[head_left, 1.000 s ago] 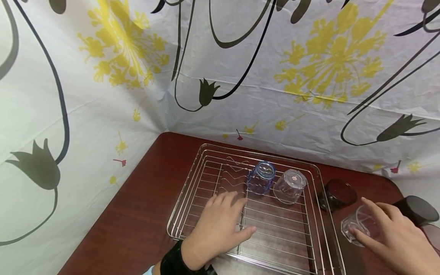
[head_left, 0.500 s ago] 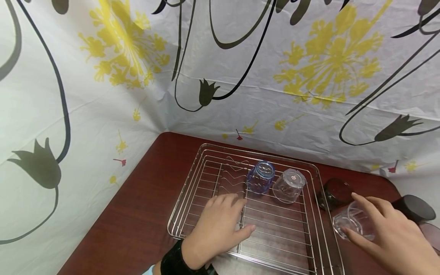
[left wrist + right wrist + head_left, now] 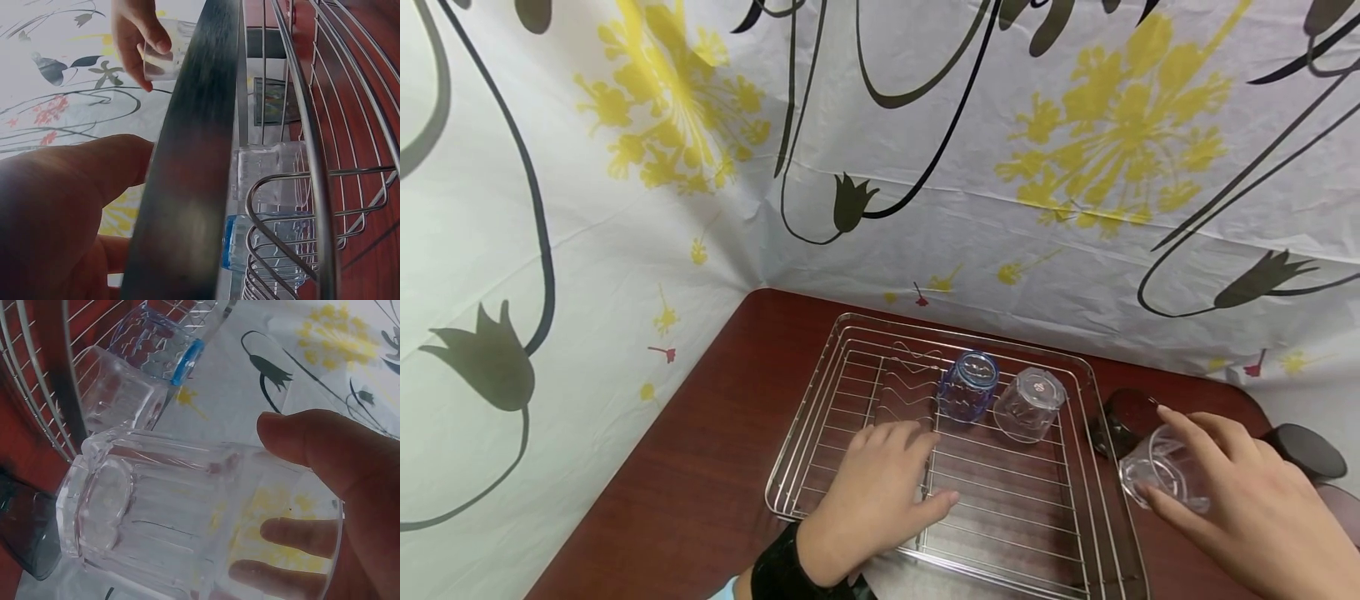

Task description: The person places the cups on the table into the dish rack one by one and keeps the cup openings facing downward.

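My right hand [image 3: 1255,508] holds a clear faceted drinking glass [image 3: 1153,471] between thumb and fingers, just beyond the right side of a wire dish rack [image 3: 1078,533]. In the right wrist view that glass [image 3: 150,506] lies tilted on its side, its thick base facing the rack and the fingers around its mouth end. My left hand [image 3: 876,500] is over the left part of the rack, fingers relaxed and thumb spread, gripping nothing. Upside down at the back of the rack are a blue glass [image 3: 967,387] and another clear glass [image 3: 1028,406].
On the red-brown table [image 3: 700,450], right of the rack, stand a dark glass [image 3: 1123,417] and a black cup [image 3: 1303,452]. Part of a pinkish translucent thing [image 3: 1341,508] shows at the right edge. A flowered white sheet [image 3: 880,275] hangs behind and to the left.
My right hand has carried the clear glass left and slightly up, toward the rack's right rim. The left hand stays where it was.
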### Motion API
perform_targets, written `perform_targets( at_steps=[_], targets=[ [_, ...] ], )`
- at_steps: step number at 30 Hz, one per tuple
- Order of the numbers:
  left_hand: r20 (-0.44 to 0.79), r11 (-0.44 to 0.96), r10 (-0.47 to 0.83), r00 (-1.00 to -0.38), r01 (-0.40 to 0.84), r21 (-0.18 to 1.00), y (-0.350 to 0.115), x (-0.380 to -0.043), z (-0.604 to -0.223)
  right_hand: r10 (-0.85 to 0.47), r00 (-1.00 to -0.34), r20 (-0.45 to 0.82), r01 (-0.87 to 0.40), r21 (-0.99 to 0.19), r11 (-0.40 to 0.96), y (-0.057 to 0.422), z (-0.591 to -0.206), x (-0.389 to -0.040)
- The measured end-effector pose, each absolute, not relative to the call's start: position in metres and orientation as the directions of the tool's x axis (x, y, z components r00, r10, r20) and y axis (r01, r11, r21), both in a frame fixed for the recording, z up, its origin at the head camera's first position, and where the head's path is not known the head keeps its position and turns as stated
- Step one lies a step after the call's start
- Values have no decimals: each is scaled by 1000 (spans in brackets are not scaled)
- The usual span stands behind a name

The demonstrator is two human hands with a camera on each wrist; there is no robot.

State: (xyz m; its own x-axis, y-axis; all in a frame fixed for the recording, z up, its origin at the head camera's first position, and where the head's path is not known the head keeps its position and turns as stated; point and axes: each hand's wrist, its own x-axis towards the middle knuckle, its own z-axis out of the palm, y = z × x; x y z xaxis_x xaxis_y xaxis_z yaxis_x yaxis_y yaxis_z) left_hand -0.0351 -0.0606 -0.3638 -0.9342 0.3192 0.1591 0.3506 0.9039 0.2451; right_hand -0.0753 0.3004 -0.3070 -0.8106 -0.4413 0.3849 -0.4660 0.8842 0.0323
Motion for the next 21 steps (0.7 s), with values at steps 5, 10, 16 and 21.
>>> perform_targets(
  at_steps=[5, 10, 16, 21],
  targets=[
    [153, 903, 317, -936, 347, 253, -59, -35, -363, -433, -827, 358, -460, 11, 888, 295, -302, -73],
    [156, 904, 312, -937, 343, 254, -58, -35, -362, -437, -843, 315, -461, -4, 887, 285, -303, -72],
    [146, 911, 301, -942, 329, 249, -57, -34, -363, -463, -833, 302, -487, -4, 874, 270, -305, -70],
    [146, 912, 304, -941, 332, 243, -56, -34, -363, -489, -811, 322, -521, -16, 853, 258, -302, -69]
  ],
)
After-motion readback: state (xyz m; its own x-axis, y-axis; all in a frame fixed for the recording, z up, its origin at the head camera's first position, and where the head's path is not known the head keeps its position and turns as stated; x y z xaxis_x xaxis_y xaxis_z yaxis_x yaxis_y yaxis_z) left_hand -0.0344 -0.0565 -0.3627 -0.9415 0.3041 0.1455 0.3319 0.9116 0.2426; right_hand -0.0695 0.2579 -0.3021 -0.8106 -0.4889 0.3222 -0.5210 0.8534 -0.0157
